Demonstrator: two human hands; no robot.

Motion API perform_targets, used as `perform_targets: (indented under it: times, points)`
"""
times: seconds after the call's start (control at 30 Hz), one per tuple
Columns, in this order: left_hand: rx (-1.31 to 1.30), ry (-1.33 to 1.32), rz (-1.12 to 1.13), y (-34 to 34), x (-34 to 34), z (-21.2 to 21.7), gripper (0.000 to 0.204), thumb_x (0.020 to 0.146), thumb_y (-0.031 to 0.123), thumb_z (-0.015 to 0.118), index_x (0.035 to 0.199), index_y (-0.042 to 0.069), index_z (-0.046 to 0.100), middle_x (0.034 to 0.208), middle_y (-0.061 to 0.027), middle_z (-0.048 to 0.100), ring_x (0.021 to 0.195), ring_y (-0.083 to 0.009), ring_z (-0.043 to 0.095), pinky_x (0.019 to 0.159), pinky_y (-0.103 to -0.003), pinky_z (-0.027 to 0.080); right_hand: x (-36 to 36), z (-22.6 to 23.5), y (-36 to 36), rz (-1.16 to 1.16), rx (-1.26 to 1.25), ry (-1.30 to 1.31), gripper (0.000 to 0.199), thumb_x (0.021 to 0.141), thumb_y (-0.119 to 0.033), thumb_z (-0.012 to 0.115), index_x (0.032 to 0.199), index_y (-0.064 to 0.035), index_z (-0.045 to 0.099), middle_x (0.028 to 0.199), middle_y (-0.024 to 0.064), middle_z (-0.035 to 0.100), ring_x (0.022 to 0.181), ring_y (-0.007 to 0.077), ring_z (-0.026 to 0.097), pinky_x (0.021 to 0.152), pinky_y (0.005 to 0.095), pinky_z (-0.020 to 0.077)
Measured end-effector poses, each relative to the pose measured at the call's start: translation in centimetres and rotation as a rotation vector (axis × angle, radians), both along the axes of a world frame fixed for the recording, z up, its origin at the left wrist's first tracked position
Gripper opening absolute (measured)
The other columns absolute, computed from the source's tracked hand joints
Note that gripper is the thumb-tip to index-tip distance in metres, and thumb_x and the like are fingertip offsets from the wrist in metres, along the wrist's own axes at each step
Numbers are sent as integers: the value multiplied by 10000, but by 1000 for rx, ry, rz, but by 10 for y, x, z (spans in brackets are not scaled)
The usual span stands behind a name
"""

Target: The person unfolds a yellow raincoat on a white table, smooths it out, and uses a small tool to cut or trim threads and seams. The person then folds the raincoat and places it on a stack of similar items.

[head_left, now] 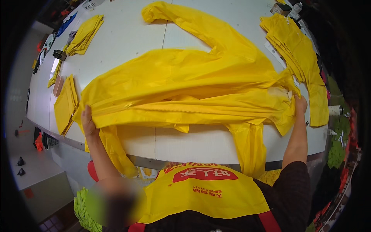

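Note:
A large yellow zip-front jacket point(216, 77) lies spread sideways over the white table, its zipper running left to right along the near side. One sleeve reaches away to the far side; another hangs over the near table edge. At the jacket's left end, my left hand point(88, 122) is closed on the hem, its fingertips partly hidden by the fabric. My right hand point(300, 104) grips the bunched collar end at the right, fingers wrapped into the cloth. Between my hands, the front opening is pulled out lengthwise with loose folds.
Folded yellow garments sit at the left edge point(66, 102), far left point(85, 34) and right point(295, 50) of the white table point(127, 34). A pink tray point(58, 86) and a small black object point(59, 55) stand left. A thread spool point(335, 111) is beyond the right edge.

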State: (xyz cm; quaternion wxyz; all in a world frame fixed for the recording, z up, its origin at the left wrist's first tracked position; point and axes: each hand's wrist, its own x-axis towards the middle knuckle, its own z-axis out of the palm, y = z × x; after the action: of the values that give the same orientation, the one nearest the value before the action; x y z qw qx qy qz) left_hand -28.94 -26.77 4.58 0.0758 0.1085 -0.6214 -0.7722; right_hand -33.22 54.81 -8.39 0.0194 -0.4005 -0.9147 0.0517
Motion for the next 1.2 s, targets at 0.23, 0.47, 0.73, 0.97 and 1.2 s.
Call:
perform_targets:
  times: [0.23,0.47,0.73,0.97,1.2]
  points:
    - [-243,-498,-3,-21,45,-87,300,886,272,554,1037,13,564,962,-60,615,883,-127,576,752,-250,467,25,32,-79,430,223,396,416,816,-271,590,1159,-41,537,1113,154,574,1016,331,538,872,421,418]
    - [-50,-503,-106,-30,72,-83,273,886,228,559,1050,10,557,990,-63,622,868,-131,595,756,-252,475,126,88,-281,1412,-71,244,630,685,-192,682,1258,-60,455,1183,126,532,1142,325,443,894,411,395]
    - [80,-86,27,-13,48,-17,240,905,199,525,1027,-5,555,967,-69,624,834,-141,611,748,-266,493,71,70,-242,1032,-988,-528,176,787,-219,624,821,-50,586,761,8,609,674,149,568,591,276,441]
    - [-118,-464,-186,-23,72,-81,252,863,235,594,943,-2,628,896,-53,650,761,-110,608,663,-222,482,51,67,-259,955,-647,-680,260,783,-262,621,824,-5,627,759,22,644,662,124,585,579,296,447]
    - [168,-257,-182,-21,104,-77,303,842,142,603,1093,-18,543,1009,-91,628,850,-148,614,774,-261,493,59,84,-409,1368,-678,-63,203,797,-186,558,878,-8,616,789,134,630,736,237,611,676,331,475]
